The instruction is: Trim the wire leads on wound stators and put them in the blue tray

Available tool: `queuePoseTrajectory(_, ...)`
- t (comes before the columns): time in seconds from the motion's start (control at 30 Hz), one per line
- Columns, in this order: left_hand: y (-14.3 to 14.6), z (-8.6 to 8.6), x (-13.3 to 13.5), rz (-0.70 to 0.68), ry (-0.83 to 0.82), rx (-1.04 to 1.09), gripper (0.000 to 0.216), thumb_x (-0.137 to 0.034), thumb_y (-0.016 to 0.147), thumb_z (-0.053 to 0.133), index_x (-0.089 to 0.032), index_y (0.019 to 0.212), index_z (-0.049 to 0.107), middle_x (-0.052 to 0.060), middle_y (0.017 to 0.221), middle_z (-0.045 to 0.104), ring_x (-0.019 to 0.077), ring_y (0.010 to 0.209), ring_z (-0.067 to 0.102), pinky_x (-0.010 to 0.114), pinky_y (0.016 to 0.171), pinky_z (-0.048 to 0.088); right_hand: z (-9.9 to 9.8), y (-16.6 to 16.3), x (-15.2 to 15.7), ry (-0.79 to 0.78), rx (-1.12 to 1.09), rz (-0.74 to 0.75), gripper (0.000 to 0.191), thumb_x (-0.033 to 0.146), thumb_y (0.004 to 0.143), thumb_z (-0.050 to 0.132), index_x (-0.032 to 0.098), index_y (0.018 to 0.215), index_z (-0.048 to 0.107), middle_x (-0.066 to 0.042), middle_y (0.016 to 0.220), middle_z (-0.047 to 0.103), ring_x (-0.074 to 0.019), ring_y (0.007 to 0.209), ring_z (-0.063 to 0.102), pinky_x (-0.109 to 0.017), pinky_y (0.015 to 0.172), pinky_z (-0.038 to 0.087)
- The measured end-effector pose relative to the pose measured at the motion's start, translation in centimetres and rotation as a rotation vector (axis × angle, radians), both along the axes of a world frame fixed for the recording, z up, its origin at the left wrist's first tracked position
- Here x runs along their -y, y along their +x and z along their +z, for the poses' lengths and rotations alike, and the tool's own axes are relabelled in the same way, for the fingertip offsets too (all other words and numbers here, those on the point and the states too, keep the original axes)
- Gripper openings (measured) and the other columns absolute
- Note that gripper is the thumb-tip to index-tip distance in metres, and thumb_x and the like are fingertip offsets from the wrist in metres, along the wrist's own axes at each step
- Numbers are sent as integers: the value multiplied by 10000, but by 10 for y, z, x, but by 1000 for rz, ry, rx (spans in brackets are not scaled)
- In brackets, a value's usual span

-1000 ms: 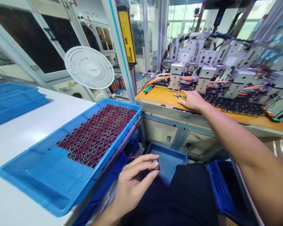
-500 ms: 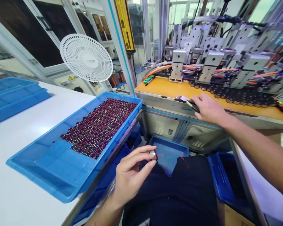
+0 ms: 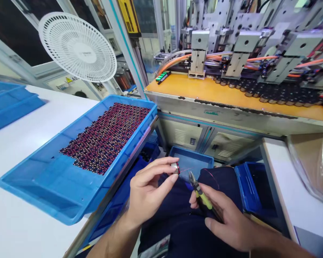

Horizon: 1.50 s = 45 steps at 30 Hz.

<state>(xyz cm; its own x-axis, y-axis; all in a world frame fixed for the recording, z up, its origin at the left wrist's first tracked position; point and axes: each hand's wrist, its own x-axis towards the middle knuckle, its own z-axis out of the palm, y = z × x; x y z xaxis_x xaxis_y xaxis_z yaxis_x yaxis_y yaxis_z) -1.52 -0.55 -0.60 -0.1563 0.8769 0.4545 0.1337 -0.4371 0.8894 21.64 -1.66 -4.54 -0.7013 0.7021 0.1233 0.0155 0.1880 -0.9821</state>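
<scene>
Between the thumb and fingers of my left hand [image 3: 150, 190] is a small silver motor part with red windings [image 3: 175, 167]. Thin reddish wires [image 3: 185, 169] stick out from its right side. My right hand [image 3: 226, 216] is wrapped around wire cutters [image 3: 201, 195] with yellow-green and black handles. Their jaws point up and left, close to the wire ends; whether they touch the wire I cannot tell. On the left, a blue tray [image 3: 40, 179] holds rows of similar small parts with red windings [image 3: 107, 138].
An orange-topped bench [image 3: 174, 86] with a machine [image 3: 199, 53] stands ahead, dark cylindrical parts [image 3: 274, 91] on it. A white fan [image 3: 80, 50] is behind the tray. Below sits another blue bin [image 3: 177, 154]. A clear plastic-covered box [image 3: 312, 161] is at right.
My right hand has come down from the bench edge with the wire cutters, bringing them beside the wires. My left hand still pinches the motor part. The view has tilted slightly downward.
</scene>
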Motion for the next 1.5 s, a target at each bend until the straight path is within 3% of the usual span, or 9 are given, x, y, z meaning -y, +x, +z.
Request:
queuePoseTrajectory(0.2,1,-1,1,-13,1,-22,283,-25,768,731,-235,954,766,58,1081,769,193,999,722,312,878,602,4,-4,-7,-17,24,17,707,64,834,510,229,1496,325,-127,1226,580,-217,1160,586,-452,1034,488)
queuePoseTrajectory(0.5,-1,-2,3,-18,-18,-11,290,-21,766,729,-236,955,770,64,1079,768,208,999,722,337,881,602,9,-17,-14,-4,-87,-13,757,16,788,501,276,1490,386,-64,1020,598,-153,861,612,-348,831,565)
queuePoseTrajectory(0.73,-1,-4,1,-38,-10,-1,317,0,766,720,-238,971,764,60,1084,763,205,1015,717,334,888,599,9,-18,-13,-2,-83,-18,769,-9,807,477,340,1485,379,-40,997,586,-129,815,594,-303,766,555)
queuePoseTrajectory(0.9,-3,-5,2,-43,-5,-11,336,13,767,713,-238,986,759,61,1095,759,201,1022,714,329,887,599,9,-16,-12,12,-33,-34,629,30,851,487,282,1427,449,-27,926,584,-112,762,561,-240,701,521)
queuePoseTrajectory(1.07,-2,-8,2,-59,-15,-3,327,3,775,713,-240,990,755,59,1104,754,193,1028,711,320,906,591,9,-13,-12,2,78,-41,348,73,842,506,194,1153,604,-32,876,579,-125,762,538,-224,670,498)
queuePoseTrajectory(1.27,-2,-11,1,-119,-35,-11,281,-21,808,697,-227,995,729,72,1128,719,187,1079,681,296,904,581,2,-10,-14,-34,84,-127,511,92,873,499,206,1371,506,-28,922,585,-123,783,566,-257,773,518)
queuePoseTrajectory(1.37,-5,-15,-1,-138,34,-48,276,4,801,690,-211,975,688,75,1170,660,175,1059,669,297,895,574,-1,-5,-13,-24,75,-167,549,88,898,489,245,1424,459,-30,958,593,-124,833,591,-263,816,524)
queuePoseTrajectory(1.5,-5,-18,-3,-144,144,-1,477,73,742,706,-233,1074,550,62,1155,641,171,1062,656,301,879,579,5,4,-10,-9,59,-146,634,50,908,465,345,1464,384,-26,1015,592,-108,844,609,-225,768,538)
